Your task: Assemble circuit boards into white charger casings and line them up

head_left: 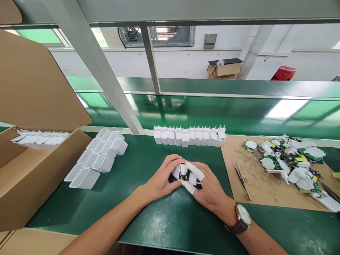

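At the middle of the bench, my left hand (160, 180) is closed around a white plastic housing (175, 172). Facing it, my right hand (211, 187) pinches a small circuit board (183, 170) between thumb and forefinger, both in white finger covers. The board sits at the housing's open end; how deep it goes in is hidden by my fingers. A white plug piece (193, 179) shows on the board's right side. Behind my hands stands a row of white adapter housings (185, 136) with pins pointing up. Open white shells (102, 157) are grouped to the left.
A cardboard box (45, 177) on the left holds a stack of white parts (44, 137). On the right, a brown board (255, 193) carries tweezers (242, 180) and a pile of circuit boards (294, 161). A slanted metal post (106, 71) meets the bench's back edge.
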`<state>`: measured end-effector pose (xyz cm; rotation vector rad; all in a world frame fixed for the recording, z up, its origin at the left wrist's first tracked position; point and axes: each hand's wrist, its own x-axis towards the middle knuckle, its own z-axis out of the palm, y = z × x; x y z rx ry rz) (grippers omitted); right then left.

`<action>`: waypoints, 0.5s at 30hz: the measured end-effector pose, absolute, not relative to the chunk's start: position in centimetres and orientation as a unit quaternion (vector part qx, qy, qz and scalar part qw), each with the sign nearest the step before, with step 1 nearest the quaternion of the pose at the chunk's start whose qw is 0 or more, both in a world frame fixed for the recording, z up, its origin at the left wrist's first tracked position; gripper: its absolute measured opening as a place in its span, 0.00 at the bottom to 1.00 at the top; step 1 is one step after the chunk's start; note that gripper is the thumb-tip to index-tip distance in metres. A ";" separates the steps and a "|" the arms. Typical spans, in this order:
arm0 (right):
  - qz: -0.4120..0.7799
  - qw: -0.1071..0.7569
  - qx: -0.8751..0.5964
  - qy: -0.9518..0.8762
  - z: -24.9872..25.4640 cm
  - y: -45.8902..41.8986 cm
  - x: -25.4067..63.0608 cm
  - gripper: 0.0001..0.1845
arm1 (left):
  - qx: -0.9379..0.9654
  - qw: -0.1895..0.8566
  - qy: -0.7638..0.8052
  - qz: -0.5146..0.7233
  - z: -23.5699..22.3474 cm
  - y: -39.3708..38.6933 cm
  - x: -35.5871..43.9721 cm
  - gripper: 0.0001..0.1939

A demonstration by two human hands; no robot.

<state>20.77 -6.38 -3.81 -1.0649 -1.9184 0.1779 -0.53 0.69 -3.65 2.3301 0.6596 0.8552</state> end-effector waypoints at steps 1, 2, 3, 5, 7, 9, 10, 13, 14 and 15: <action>0.073 0.458 -0.423 -0.778 -3.8 -6.4 20.8 0.36 | 0.867 0.299 0.253 0.308 -3.7 0.6 -0.5 0.31; 0.083 0.465 -0.414 -0.778 -3.7 -6.4 20.9 0.35 | 0.864 0.319 0.261 0.291 -3.6 0.5 -0.5 0.31; 0.102 0.474 -0.408 -0.774 -3.7 -6.4 21.0 0.33 | 0.860 0.339 0.266 0.272 -3.6 0.5 -0.6 0.30; 0.158 0.486 -0.410 -0.756 -3.5 -6.3 21.3 0.25 | 0.854 0.373 0.272 0.240 -3.5 0.6 -0.9 0.27; 0.197 0.491 -0.425 -0.735 -3.6 -6.1 21.5 0.21 | 0.846 0.398 0.277 0.223 -3.3 0.8 -1.2 0.24; 0.207 0.475 -0.425 -0.742 -3.9 -5.8 21.7 0.21 | 0.832 0.422 0.285 0.222 -3.2 1.0 -1.4 0.24; 0.205 0.458 -0.419 -0.756 -4.2 -5.6 21.7 0.22 | 0.823 0.436 0.288 0.224 -3.1 1.1 -1.5 0.25; 0.176 0.402 -0.405 -0.802 -5.1 -5.3 21.8 0.28 | 0.789 0.479 0.299 0.241 -3.0 1.1 -1.5 0.28; 0.161 0.394 -0.406 -0.809 -5.3 -5.3 21.8 0.29 | 0.779 0.491 0.302 0.247 -3.0 1.1 -1.5 0.29; 0.147 0.392 -0.407 -0.812 -5.4 -5.3 21.8 0.30 | 0.771 0.500 0.302 0.254 -3.0 1.0 -1.6 0.30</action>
